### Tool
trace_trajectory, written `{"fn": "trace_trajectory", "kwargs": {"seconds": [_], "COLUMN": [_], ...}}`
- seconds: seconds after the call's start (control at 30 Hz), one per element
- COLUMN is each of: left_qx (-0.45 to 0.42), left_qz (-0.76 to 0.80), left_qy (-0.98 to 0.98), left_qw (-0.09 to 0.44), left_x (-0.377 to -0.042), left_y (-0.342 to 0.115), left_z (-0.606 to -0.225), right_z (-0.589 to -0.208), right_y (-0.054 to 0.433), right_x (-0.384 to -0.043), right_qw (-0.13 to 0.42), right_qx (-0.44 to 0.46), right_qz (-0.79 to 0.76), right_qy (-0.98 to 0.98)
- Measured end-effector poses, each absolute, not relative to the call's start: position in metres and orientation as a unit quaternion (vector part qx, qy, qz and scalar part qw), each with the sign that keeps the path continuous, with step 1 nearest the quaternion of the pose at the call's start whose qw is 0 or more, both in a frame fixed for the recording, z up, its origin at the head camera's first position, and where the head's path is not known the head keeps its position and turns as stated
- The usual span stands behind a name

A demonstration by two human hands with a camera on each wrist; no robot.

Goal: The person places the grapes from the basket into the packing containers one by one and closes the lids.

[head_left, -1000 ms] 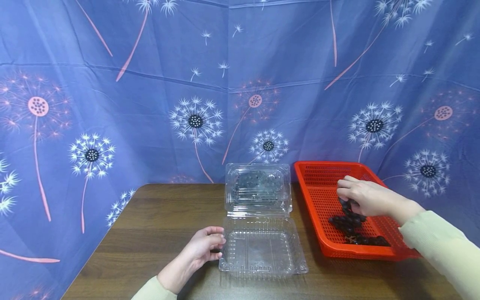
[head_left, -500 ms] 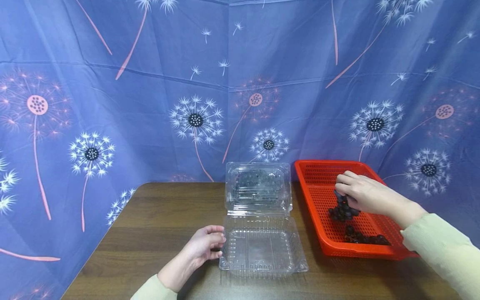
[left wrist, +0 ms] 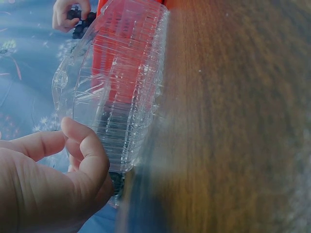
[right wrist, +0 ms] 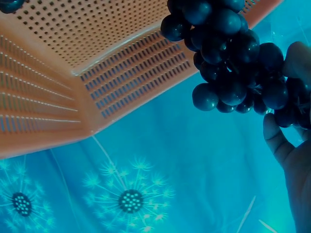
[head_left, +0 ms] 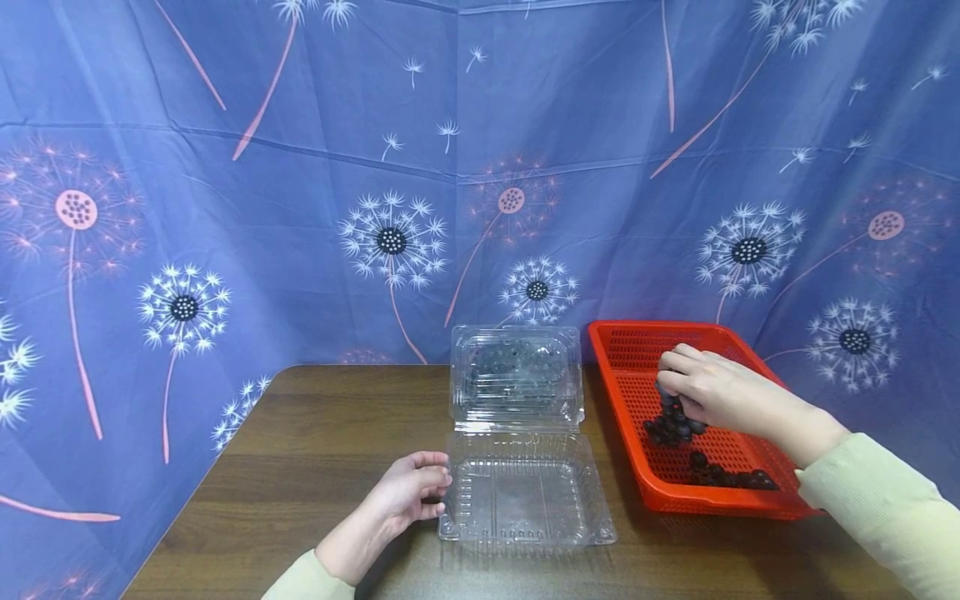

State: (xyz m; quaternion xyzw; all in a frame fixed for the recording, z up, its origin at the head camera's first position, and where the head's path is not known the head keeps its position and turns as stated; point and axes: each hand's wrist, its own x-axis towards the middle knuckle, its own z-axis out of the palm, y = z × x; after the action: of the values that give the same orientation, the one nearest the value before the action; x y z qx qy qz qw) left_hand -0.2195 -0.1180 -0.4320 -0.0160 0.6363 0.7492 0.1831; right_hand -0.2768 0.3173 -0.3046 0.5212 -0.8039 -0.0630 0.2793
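My right hand [head_left: 712,387] grips a bunch of dark grapes [head_left: 671,425] from above, lifting it over the red basket [head_left: 645,487]. In the right wrist view the grapes [right wrist: 233,73] hang in a thick cluster from the thumb and fingers. A second dark bunch [head_left: 731,477] lies on the basket's floor at the near side. My left hand [head_left: 401,496] holds the left rim of a clear plastic clamshell box [head_left: 525,500], thumb and curved fingertips at its edge. In the left wrist view, the left hand [left wrist: 58,174] partly hides the box's rim [left wrist: 60,85].
The box's raised lid [head_left: 517,333] stands behind its base. Through it shows a dark greenish mass [head_left: 517,371]. Box and basket stand side by side on a brown wooden table [head_left: 337,433]. A blue dandelion-patterned cloth [head_left: 300,208] hangs behind.
The right hand has raised the grape bunch off the other one and shifted slightly left with it. The left hand and the box have stayed put.
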Motion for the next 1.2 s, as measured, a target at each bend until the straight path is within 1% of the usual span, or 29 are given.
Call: {"fn": "trace_trajectory", "kwargs": {"seconds": [1.2], "left_qx": [-0.001], "left_qz": [0.762], "left_qy": [0.62], "left_qw": [0.188], "left_x": [-0.218], "left_y": [-0.116], "left_z": [-0.432], "right_z": [-0.244], "right_y": [0.28], "right_x": [-0.262], "right_qw": [0.303], "right_qx": [0.543], "right_qz": [-0.078], "right_qy": [-0.779]}}
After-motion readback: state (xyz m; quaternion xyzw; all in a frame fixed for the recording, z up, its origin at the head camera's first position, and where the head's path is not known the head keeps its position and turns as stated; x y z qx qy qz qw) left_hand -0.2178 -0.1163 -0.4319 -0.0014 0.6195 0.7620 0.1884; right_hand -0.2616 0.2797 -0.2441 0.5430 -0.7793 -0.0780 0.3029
